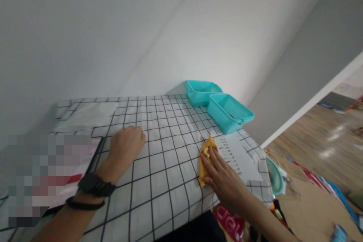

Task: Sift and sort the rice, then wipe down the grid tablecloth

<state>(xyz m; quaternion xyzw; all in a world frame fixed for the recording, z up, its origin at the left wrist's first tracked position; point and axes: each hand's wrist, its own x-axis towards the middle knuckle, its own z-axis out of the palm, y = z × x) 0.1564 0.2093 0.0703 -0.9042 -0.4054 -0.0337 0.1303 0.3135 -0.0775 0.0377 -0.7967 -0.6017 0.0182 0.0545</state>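
Note:
My left hand point(126, 142) is curled into a fist on the checked tablecloth point(167, 151), with nothing sticking out of it. A dark watch point(95, 185) and a black band are on that wrist. My right hand point(222, 176) holds a folded yellow cloth point(204, 160) down against the table, fingers over it and thumb at its near edge. Just right of the cloth lies a white sheet point(241, 157) with a column of dark marks, partly under my right forearm.
Two turquoise plastic baskets point(231, 115) stand at the back right by the wall. A pale flat piece point(87, 115) lies back left. Below it is a dark-edged pink and white item point(82, 159), partly pixelated. Beyond the right edge, a light green basin point(275, 176) and a red packet point(229, 223) sit lower down.

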